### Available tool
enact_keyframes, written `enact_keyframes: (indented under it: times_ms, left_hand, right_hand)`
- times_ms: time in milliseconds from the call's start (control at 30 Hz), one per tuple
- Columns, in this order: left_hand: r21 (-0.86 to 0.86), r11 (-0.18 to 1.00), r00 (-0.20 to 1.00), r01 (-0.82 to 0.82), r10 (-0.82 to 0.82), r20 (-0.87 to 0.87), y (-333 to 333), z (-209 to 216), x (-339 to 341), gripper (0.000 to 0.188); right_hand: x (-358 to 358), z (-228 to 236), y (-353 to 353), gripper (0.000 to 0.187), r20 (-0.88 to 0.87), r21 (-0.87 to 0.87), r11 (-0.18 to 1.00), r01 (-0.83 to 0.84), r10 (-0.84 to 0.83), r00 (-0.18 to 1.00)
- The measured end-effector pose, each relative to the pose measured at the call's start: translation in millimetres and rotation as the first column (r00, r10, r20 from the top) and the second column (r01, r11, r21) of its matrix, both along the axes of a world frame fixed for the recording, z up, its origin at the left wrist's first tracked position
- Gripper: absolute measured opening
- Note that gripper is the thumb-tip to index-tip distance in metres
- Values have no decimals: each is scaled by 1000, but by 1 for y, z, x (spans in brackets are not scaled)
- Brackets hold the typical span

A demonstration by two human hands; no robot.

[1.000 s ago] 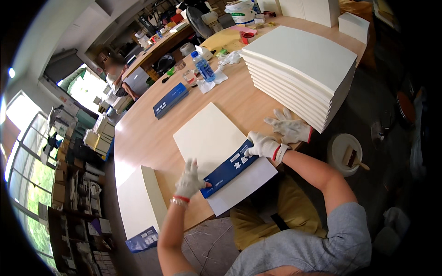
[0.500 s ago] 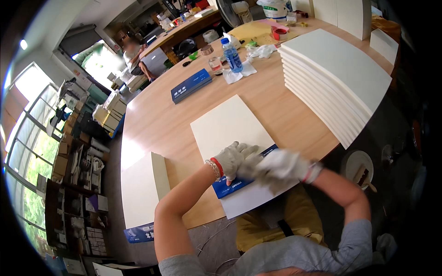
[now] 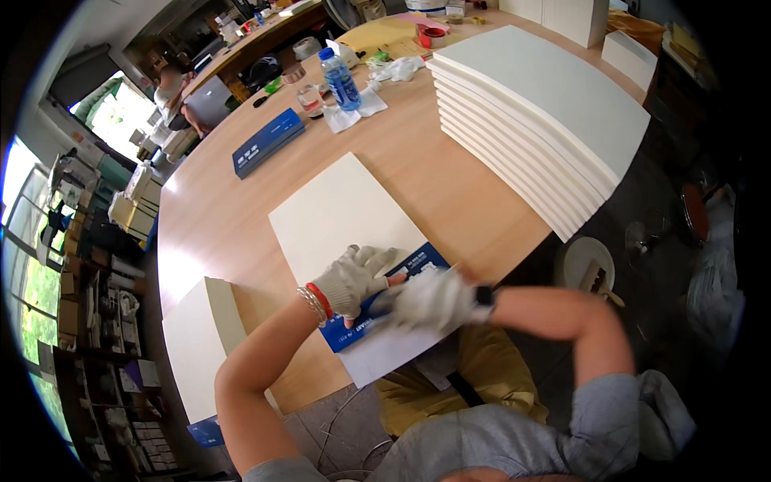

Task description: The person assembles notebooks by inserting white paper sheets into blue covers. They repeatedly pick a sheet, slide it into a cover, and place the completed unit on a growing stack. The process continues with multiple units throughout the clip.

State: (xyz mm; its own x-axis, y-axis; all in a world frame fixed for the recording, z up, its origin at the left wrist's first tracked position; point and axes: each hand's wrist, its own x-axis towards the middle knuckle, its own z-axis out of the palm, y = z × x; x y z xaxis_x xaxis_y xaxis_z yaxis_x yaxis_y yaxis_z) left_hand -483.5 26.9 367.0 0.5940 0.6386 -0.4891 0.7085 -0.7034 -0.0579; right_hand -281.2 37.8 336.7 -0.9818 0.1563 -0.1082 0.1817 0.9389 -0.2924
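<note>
A cream paper pad (image 3: 349, 205) lies on the table before me, a blue printed strip (image 3: 422, 261) running along its near edge. My left hand (image 3: 352, 281), in a white knit glove with a red cuff, rests on the pad beside the strip, its fingers stretched out. Over the strip, just right of it, my gloved right hand (image 3: 434, 301) is smeared by motion. Whether its fingers hold anything is hidden. Below the strip, a white sheet (image 3: 393, 353) reaches past the table's near edge.
A tall stack of white pads (image 3: 546, 104) stands at the right. At the left edge lies another thick pad (image 3: 197, 345). Farther back are a long blue box (image 3: 269, 143), a blue-capped bottle (image 3: 341, 84), a glass jar (image 3: 310, 101) and red tape (image 3: 431, 36). A white bucket (image 3: 585, 265) stands right, below the table.
The whole view has shifted, moving the table leftward in the picture. My right hand still blurs over the blue strip, whose right end shows more. My left hand stays on the pad.
</note>
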Motion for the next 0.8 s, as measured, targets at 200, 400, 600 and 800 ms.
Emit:
enact_keyframes:
  times_ms: [200, 400, 600, 800]
  left_hand:
    - [-44, 998, 978, -55, 45, -206, -4, 38, 26, 115]
    - [346, 864, 928, -366, 369, 59, -65, -10, -2, 39]
    - [-709, 47, -525, 704, 707, -474, -145, -73, 36, 51]
    - [-854, 110, -839, 509, 283, -464, -122, -60, 41, 44]
  right_hand:
    - [111, -30, 84, 49, -357, 376, 676, 634, -525, 772]
    - [21, -59, 85, 54, -49, -500, 498, 709, -833, 551]
    - [1, -48, 110, 53, 71, -843, 228, 488, -851, 520]
    - [-22, -49, 130, 32, 113, -992, -52, 111, -747, 655]
